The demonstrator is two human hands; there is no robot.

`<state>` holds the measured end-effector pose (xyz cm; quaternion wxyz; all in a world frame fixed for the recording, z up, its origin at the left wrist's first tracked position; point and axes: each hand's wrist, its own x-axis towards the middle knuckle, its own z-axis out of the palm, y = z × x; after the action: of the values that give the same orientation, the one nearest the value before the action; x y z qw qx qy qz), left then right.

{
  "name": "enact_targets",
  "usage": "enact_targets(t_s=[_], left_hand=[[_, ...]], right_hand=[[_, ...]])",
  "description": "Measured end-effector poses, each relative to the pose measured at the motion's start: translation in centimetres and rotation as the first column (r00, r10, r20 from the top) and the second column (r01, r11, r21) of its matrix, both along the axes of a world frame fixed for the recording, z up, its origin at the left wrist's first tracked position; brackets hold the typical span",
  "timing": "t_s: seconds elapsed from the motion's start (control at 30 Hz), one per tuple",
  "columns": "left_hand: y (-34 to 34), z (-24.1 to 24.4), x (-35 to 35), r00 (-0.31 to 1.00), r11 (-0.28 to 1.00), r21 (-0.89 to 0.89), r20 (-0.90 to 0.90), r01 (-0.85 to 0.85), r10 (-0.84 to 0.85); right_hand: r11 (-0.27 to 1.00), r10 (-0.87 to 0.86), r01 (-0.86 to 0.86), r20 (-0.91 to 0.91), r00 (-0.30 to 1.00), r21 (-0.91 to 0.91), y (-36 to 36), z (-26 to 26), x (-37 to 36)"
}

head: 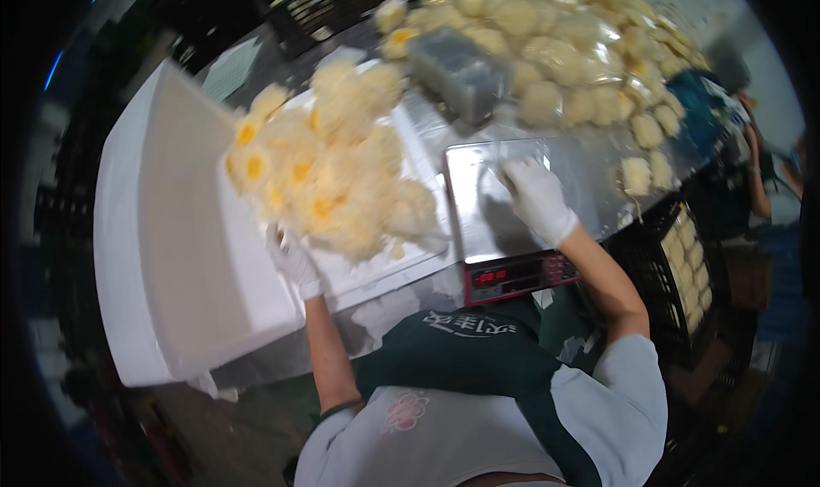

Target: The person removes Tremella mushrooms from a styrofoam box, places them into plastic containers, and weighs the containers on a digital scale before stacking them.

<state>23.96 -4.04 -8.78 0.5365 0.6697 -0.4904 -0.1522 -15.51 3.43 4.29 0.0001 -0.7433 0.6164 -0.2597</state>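
My left hand (295,266), in a white glove, is at the near left edge of a heap of pale cream, fluffy clumps (346,186) with orange-yellow patches. The heap lies at a white foam box (173,250), whose tall wall stands on the left. Blur hides whether the left fingers grip a clump. My right hand (538,198), also gloved in white, is over the metal pan of a digital scale (474,224). Its fingers are curled together, and I cannot tell whether anything is between them. Red digits glow on the scale's front panel (506,279).
Behind the scale lies a stack of clear plastic bags (451,70). Many bagged cream clumps (564,51) are piled on the metal table (442,125). A black crate (660,282) with rows of pale pieces stands at lower right. Another person's arm (759,179) shows at far right.
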Motion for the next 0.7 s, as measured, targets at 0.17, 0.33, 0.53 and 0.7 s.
enact_targets(t_s=[0.17,0.33,0.53,0.7], left_hand=[[-2.7,-0.9,-1.2,0.838,0.972,0.183,0.499,0.149,-0.222],[-4.2,0.6,-2.5,0.919,0.79,0.611,0.343,-0.06,-0.195],[1.3,2.2,-5.2,0.567,0.949,0.304,0.798,-0.087,-0.204],[2.0,-1.9,-2.3,0.425,0.937,0.06,0.88,0.345,-0.212]], right_hand=[[0.914,0.101,-0.132,0.1,0.99,0.383,6.3,-4.4,1.7],[0.982,-0.057,0.017,0.214,0.975,0.187,7.7,-2.5,1.6],[0.972,-0.198,0.148,0.303,0.932,0.18,8.9,-2.9,0.1],[0.971,-0.214,0.164,0.325,0.921,0.175,9.2,-3.3,-0.5]])
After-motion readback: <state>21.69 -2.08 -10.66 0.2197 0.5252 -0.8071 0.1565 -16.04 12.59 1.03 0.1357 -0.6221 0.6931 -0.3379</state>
